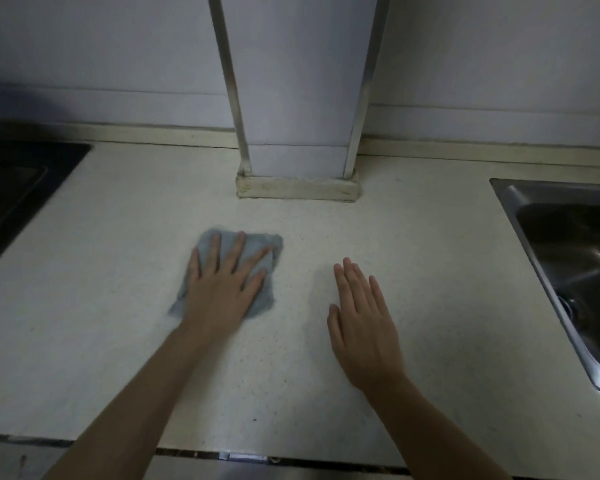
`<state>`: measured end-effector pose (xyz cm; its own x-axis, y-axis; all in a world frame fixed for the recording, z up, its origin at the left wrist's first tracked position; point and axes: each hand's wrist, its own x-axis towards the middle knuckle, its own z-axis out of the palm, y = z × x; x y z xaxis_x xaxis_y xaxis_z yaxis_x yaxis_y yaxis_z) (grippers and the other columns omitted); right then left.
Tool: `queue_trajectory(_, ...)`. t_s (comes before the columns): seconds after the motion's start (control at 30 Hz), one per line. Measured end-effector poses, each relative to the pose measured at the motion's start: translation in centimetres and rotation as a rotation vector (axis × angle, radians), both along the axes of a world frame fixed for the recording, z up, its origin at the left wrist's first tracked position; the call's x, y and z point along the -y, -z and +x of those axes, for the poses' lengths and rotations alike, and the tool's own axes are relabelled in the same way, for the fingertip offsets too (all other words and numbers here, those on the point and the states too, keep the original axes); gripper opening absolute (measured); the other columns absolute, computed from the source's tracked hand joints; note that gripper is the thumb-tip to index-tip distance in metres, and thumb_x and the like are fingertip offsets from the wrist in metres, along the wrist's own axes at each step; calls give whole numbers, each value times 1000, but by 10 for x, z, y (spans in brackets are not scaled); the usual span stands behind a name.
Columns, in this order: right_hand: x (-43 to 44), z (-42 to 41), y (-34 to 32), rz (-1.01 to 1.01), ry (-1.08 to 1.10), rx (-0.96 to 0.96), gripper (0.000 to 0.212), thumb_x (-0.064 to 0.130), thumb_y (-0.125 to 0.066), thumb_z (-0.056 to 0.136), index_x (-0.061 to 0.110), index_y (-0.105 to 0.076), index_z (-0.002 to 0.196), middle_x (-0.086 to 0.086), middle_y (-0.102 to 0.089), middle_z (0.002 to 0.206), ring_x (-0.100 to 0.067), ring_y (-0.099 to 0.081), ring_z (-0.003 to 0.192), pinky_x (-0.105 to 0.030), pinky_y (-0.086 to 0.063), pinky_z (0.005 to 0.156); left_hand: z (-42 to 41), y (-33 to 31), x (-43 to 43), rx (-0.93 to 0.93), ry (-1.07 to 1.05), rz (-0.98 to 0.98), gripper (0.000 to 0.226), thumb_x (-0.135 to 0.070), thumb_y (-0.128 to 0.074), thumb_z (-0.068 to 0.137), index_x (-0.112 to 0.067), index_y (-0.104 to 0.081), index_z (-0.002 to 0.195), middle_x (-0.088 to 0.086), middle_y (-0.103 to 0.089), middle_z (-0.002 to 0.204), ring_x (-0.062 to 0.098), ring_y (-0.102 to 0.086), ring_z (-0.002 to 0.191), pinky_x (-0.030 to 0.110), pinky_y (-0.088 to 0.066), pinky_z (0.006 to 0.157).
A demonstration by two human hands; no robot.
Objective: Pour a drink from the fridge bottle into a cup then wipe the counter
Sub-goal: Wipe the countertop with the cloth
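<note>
Left hand (222,292) lies flat, fingers spread; right hand (362,327) flat, fingers together.

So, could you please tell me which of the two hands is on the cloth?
The left hand, fingers spread flat on the grey-blue cloth; the right hand is over bare counter.

The cloth (255,240) lies on the bench (430,254) under the left hand (222,289); the right hand (364,327) is to its right, apart from the cloth; a column (298,98) stands behind both hands; a sink (568,237) sits well right of the right hand; a hob (14,188) well left of the left hand.
</note>
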<state>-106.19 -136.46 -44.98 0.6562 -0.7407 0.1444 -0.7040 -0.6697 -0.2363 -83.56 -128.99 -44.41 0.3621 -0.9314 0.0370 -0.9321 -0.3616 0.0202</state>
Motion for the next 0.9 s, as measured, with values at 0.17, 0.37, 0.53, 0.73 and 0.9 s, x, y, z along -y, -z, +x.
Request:
queue_trajectory(0.17,1,0,4,-3,23,4,59,35,-18,99,10,-11,152,-7,-13,160,-15,-5,148,-40,-16,121,2,2,78,-79,-152,114,57,-56,-7,99,-44,17,149,-4,17,163,37,17,147,63,7,115)
queue_trajectory(0.37,1,-1,6,-16,107,-37,62,38,-15,99,8,-5,152,-10,-8,161,-17,-1,149,-41,-12,121,-53,2,55,-55,209,98,63,-63,12,88,-45,17,148,-3,16,163,34,21,147,62,6,116)
queue_trajectory(0.53,-1,-1,3,-5,100,-29,62,40,-9,100,7,-7,152,-11,-10,160,-19,-3,149,-42,-13,121,-50,11,-16,-48,427,82,57,-58,-6,100,-40,-9,154,0,-4,165,35,2,150,64,-8,117)
queue_trajectory(0.73,-1,0,0,-15,94,-23,60,35,-17,100,6,-8,152,-11,-11,160,-17,-3,149,-40,-13,121,10,3,33,-40,210,94,56,-62,5,92,-50,25,143,-4,17,163,29,19,149,56,3,119)
queue_trajectory(0.9,-1,2,1,-28,103,-28,61,36,-15,99,7,-7,152,-10,-10,161,-17,-3,149,-40,-14,121,-11,8,71,-40,100,56,55,-62,3,94,-47,27,141,-4,13,164,32,14,149,59,5,117)
